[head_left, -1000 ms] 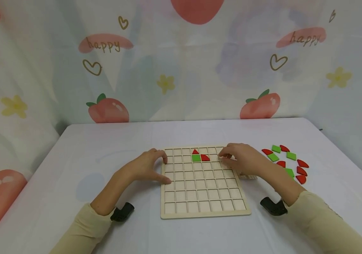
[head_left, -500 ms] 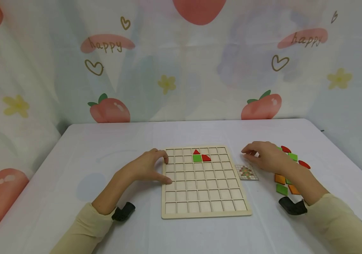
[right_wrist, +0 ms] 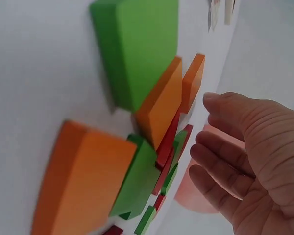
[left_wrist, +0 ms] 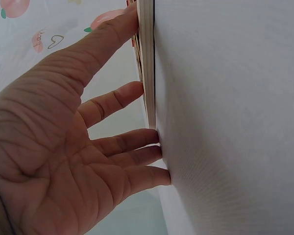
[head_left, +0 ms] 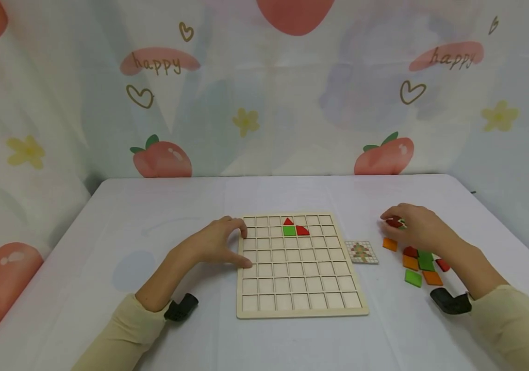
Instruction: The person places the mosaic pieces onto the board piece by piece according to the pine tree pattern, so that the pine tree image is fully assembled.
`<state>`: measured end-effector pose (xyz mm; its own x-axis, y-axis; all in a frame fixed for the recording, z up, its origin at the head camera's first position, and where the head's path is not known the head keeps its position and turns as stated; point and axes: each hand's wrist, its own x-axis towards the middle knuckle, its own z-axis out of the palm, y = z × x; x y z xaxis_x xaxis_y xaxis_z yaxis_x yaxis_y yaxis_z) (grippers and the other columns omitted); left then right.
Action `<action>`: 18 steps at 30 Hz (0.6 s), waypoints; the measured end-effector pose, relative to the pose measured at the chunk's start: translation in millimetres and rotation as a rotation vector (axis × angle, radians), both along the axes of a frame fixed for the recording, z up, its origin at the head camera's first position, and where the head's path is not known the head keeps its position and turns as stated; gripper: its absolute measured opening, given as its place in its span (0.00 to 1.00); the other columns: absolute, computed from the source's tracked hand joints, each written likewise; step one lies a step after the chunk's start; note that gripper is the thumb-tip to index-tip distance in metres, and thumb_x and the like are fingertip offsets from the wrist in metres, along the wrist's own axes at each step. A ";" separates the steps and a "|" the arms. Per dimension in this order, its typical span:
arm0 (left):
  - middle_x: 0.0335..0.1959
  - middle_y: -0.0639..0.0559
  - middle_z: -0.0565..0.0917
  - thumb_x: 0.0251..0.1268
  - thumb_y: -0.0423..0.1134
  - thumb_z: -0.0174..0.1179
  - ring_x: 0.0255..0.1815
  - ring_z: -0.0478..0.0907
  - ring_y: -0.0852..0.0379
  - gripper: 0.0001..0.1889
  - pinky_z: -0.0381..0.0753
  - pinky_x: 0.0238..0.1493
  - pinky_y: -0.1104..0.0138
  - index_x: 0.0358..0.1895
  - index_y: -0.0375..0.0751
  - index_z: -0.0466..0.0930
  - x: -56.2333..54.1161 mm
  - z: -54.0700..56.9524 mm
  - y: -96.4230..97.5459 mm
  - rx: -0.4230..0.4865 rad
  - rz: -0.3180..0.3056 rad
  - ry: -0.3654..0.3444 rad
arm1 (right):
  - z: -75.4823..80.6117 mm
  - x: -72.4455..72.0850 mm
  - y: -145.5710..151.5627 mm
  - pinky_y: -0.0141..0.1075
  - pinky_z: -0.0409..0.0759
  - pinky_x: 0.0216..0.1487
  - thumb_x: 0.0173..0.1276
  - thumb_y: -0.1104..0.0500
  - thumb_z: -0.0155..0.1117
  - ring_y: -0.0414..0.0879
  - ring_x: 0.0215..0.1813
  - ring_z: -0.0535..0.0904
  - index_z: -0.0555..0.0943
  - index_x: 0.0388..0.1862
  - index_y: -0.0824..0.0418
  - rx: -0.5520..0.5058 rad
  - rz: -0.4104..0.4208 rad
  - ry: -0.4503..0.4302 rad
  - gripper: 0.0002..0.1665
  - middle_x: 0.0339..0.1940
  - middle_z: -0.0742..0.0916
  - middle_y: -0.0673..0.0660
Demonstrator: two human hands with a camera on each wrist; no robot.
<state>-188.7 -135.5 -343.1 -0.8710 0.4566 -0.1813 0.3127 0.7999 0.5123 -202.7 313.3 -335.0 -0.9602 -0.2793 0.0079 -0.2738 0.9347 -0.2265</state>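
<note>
A pale wooden grid board lies flat on the table. Near its top sit a red triangle, a green square and a red quarter-round tile. My left hand rests at the board's left edge, its thumb and fingertips touching the rim with fingers extended. To the right, my right hand hovers over loose tiles, fingers slightly bent. A red tile shows by its fingertips in the head view; the right wrist view shows the hand apart from the tiles, holding nothing visible.
A small pattern card with a tree-like picture lies against the board's right side. Loose tiles spread beyond it, among them an orange one and a green one; my right hand hides others. A patterned cloth hangs behind the table.
My right hand has moved right, from the board's upper right corner past the card to the loose tiles. The left hand keeps its place at the board's edge.
</note>
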 end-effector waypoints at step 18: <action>0.66 0.45 0.74 0.49 0.57 0.80 0.66 0.71 0.48 0.31 0.74 0.65 0.50 0.52 0.52 0.76 -1.6 -0.4 0.5 0.025 -0.001 -0.007 | -9.1 -5.6 12.6 0.55 0.84 0.47 0.67 0.59 0.71 0.57 0.42 0.78 0.80 0.57 0.73 -0.002 -0.054 -0.048 0.24 0.49 0.85 0.72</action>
